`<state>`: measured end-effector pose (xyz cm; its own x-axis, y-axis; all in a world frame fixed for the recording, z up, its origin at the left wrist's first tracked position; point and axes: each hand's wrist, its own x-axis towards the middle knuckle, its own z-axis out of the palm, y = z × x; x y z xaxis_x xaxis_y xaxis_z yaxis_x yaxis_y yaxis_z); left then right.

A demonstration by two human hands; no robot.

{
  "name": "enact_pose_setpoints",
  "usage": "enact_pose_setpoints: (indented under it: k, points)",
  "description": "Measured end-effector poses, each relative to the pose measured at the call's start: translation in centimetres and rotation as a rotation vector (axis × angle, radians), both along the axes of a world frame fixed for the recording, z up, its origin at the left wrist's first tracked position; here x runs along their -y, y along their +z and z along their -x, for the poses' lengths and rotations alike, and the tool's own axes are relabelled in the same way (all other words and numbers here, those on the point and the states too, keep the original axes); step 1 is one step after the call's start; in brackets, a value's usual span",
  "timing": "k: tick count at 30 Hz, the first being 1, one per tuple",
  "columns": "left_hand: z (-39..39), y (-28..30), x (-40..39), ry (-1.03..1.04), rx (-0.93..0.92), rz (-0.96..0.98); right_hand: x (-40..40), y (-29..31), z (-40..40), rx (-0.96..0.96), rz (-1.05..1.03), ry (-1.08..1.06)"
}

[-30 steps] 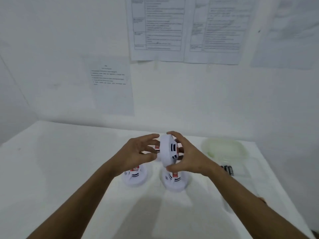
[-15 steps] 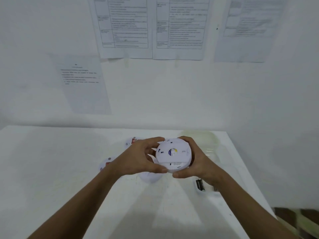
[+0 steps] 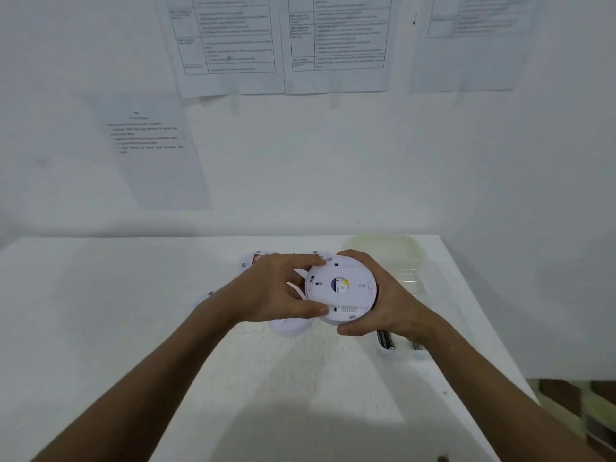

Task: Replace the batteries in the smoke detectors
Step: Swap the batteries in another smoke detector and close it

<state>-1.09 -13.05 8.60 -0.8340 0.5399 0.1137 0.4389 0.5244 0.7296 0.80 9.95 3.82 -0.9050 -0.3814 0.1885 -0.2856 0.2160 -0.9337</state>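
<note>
two hands hold one round white plastic smoke detector (image 3: 341, 290) above the white bench (image 3: 133, 328) at centre. since 1.0 s ago it turned from edge-on to back-up. left hand (image 3: 266, 291) fingers pinch its 9 o'clock rim; right hand (image 3: 386, 295) cups 3 o'clock. judgement: back cover opening next.

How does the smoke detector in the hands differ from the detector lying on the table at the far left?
The held detector is off the table, gripped by the left hand and right hand; the far-left detector lies untouched. The held one shows its back; the other shows a red label, partly hidden. Both are white.
</note>
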Motion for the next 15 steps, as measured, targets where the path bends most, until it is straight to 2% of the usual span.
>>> enact_pose_setpoints:
  k: [15]
  points:
    - [-0.6,-2.0,-2.2,0.135,-0.098,0.095,-0.6,-2.0,-0.3,-0.013,-0.027,-0.046]
